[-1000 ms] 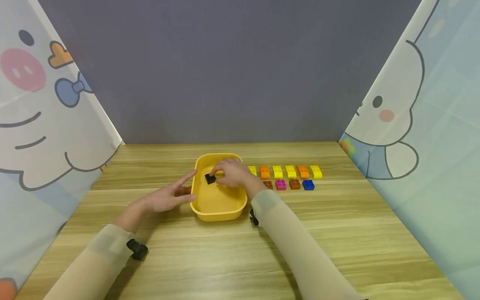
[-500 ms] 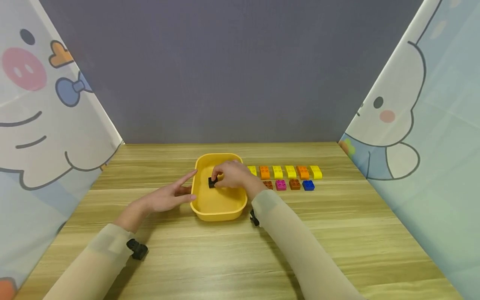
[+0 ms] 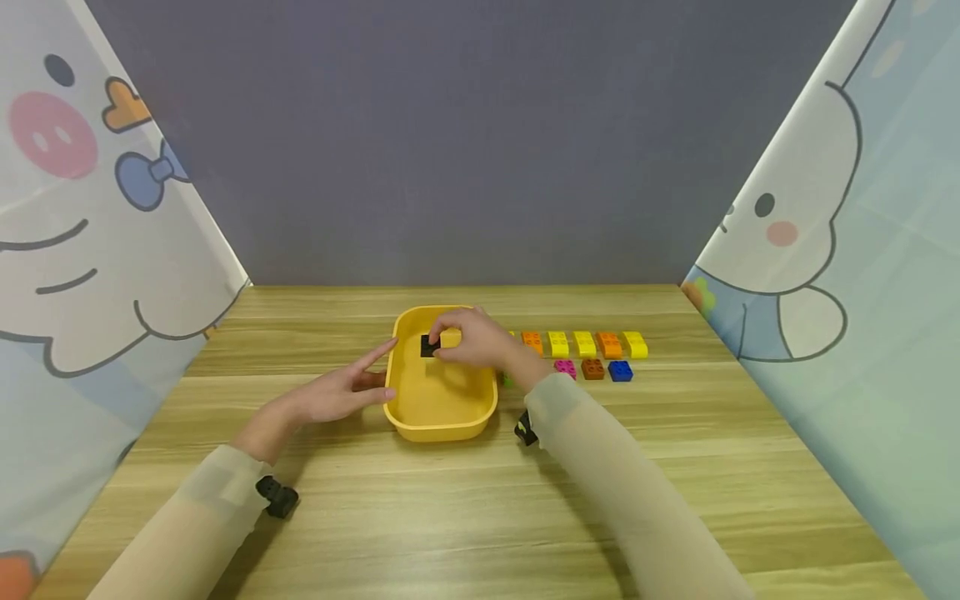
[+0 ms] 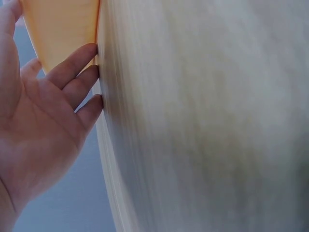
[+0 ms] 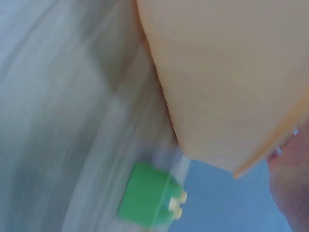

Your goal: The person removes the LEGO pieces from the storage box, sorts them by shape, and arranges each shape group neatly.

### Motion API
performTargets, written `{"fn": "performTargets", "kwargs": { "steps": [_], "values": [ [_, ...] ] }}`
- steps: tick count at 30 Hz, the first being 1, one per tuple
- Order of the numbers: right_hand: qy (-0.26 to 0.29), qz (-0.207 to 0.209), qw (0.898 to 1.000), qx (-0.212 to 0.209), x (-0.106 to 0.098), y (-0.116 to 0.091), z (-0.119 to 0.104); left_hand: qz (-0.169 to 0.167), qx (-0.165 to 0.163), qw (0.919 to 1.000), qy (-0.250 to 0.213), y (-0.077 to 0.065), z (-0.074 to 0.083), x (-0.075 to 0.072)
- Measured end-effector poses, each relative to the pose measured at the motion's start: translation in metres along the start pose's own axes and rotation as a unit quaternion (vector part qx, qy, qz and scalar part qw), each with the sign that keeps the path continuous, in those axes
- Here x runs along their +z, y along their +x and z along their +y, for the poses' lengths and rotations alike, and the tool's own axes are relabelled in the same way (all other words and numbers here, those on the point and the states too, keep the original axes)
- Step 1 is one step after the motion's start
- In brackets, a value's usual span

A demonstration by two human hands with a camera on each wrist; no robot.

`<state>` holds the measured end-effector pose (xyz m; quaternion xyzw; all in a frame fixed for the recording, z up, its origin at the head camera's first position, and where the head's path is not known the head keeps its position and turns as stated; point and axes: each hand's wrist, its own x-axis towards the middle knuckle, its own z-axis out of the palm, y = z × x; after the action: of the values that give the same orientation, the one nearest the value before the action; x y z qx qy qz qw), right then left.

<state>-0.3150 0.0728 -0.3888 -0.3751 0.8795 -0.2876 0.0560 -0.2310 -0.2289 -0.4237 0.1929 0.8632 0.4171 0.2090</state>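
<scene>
Between thumb and fingers, my right hand [image 3: 480, 340] pinches a black toy brick [image 3: 429, 346] over the inside of a yellow plastic tub [image 3: 438, 433]. My left hand [image 3: 330, 398] lies along the tub's left side, its fingers extended and thumb spread. In the left wrist view, fingertips of the left hand [image 4: 43, 116] rest at the tub's wall [image 4: 63, 29]. The right wrist view shows the tub's outer wall [image 5: 217, 82] hiding most of the right hand [image 5: 292, 179]; the black brick is out of sight there.
Right of the tub, a back row of yellow [image 3: 558, 344] and orange bricks [image 3: 609, 345] stands behind a pink [image 3: 566, 368], a brown [image 3: 592, 369] and a blue brick [image 3: 620, 371]. A green brick [image 5: 145, 195] sits close beside the tub. A grey panel [image 3: 465, 150] rises behind the table.
My right hand has drawn the black brick rightward and then raised it from the tub's floor. My left hand stays at the tub's side.
</scene>
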Motion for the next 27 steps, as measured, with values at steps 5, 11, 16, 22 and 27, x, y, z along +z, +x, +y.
{"fn": "performTargets", "kwargs": {
  "steps": [5, 11, 16, 22, 27],
  "values": [
    [0.081, 0.020, 0.996, 0.003, -0.014, -0.023, 0.005, 0.003, 0.001, 1.0000, 0.006, 0.001, 0.001, 0.000],
    [0.136, 0.053, 0.989, -0.008, -0.033, -0.061, 0.015, 0.004, 0.007, 0.9999, 0.010, 0.000, 0.002, 0.001],
    [0.136, 0.079, 0.988, 0.000, -0.045, -0.093, 0.029, 0.000, 0.011, 0.9999, 0.006, 0.000, 0.002, 0.001],
    [0.130, 0.094, 0.986, 0.044, -0.062, -0.131, 0.052, -0.001, 0.014, 0.9999, 0.005, 0.001, 0.002, 0.002],
    [0.104, 0.112, 0.985, 0.079, -0.081, -0.164, 0.074, -0.002, 0.017, 0.9998, 0.006, 0.000, 0.002, 0.001]
  ]
}}
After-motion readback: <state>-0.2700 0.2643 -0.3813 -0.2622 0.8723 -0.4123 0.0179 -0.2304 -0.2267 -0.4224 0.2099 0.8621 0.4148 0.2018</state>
